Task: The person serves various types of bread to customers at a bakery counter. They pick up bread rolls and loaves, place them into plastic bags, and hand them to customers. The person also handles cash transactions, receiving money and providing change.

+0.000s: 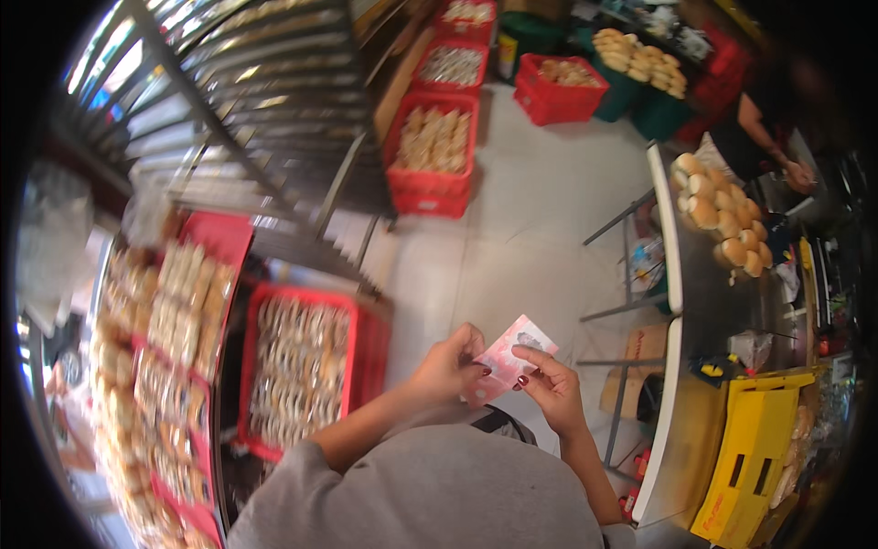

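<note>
A pinkish-red banknote (498, 355) is held in front of my body, tilted, with its upper right corner sticking out past my fingers. My left hand (450, 364) pinches its left edge between thumb and fingers. From the other side, my right hand (551, 384) grips it with the thumb below and the fingers over its face. Dark red polish shows on the nails. Whether it is one note or several together I cannot tell.
To my left stand a red crate (302, 366) of wrapped goods and red trays (224, 240) of packed bread. Ahead are more red crates (430, 197) along a slatted metal gate (247, 119). A table (672, 238) with buns (722, 210), a yellow crate (754, 457) and another person's arm (766, 137) are at the right.
</note>
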`<action>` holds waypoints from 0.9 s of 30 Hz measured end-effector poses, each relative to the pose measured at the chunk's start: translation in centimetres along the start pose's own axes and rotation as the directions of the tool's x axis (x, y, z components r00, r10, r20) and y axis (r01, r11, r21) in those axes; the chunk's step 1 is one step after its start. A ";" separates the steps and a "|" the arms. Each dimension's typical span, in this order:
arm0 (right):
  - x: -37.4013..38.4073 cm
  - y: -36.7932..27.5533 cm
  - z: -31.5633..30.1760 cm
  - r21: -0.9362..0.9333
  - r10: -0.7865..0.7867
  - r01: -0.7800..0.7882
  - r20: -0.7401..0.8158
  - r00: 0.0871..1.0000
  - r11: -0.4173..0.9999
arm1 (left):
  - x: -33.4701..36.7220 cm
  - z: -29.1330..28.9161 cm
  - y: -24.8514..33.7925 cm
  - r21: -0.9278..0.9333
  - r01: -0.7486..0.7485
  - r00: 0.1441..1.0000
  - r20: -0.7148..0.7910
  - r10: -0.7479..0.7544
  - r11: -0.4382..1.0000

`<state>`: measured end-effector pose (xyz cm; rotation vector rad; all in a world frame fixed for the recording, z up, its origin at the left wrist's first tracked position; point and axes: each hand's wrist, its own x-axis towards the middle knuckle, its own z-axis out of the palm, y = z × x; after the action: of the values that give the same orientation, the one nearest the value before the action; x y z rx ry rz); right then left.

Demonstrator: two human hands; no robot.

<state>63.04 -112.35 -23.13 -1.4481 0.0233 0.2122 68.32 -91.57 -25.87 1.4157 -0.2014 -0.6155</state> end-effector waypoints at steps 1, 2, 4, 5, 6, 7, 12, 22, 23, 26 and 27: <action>2.5 -1.1 -1.4 -0.004 0.000 0.000 -0.004 1.000 1.000 | 3.0 -0.4 1.0 -0.036 0.004 1.000 0.002 -0.004 0.999; 5.2 -2.5 -2.5 -0.020 -0.020 0.020 -0.013 1.000 1.000 | 6.1 -0.8 2.2 -0.073 0.011 1.000 0.006 -0.010 0.997; 10.5 -5.0 -4.7 -0.044 -0.033 0.032 -0.010 0.999 0.999 | 11.9 -1.4 4.5 -0.097 -0.035 0.999 0.006 0.036 0.995; 13.0 -6.4 -6.0 -0.092 -0.073 0.072 -0.005 0.997 0.993 | 15.2 -1.5 5.7 -0.117 -0.061 0.998 0.014 0.063 0.991; 15.7 -7.6 -7.0 -0.122 -0.119 0.119 0.010 0.993 0.985 | 18.4 -2.2 7.5 -0.116 -0.086 0.995 0.034 0.091 0.989; 18.4 -8.8 -8.1 -0.152 -0.163 0.166 0.027 0.986 0.974 | 21.4 -2.5 9.0 -0.116 -0.111 0.992 0.054 0.118 0.987; 31.5 -11.9 -15.8 0.049 -0.370 0.367 0.056 0.927 0.929 | 38.2 -6.5 12.2 -0.149 -0.408 0.912 -0.022 0.410 0.901; 58.4 -13.7 -31.6 0.114 -0.030 0.033 -0.023 0.999 0.993 | 64.2 -5.6 21.6 0.352 -0.444 0.886 0.034 0.463 0.824; 60.9 -14.2 -32.8 0.101 -0.034 0.036 -0.019 0.999 0.994 | 66.4 -6.1 22.4 0.398 -0.435 0.890 0.051 0.454 0.808; 68.0 -16.5 -36.8 -0.043 -0.047 0.046 -0.034 0.998 0.998 | 73.1 -8.3 23.3 0.065 -0.244 0.965 -0.083 0.249 0.968; 70.5 -17.3 -38.1 -0.144 -0.067 0.059 -0.050 0.997 0.988 | 75.4 -9.4 23.4 -0.093 -0.144 0.983 -0.130 0.132 0.985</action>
<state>139.27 -142.55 -21.04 -1.5946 0.0074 0.1244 141.96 -121.29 -21.95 1.3235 -0.1663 -0.4170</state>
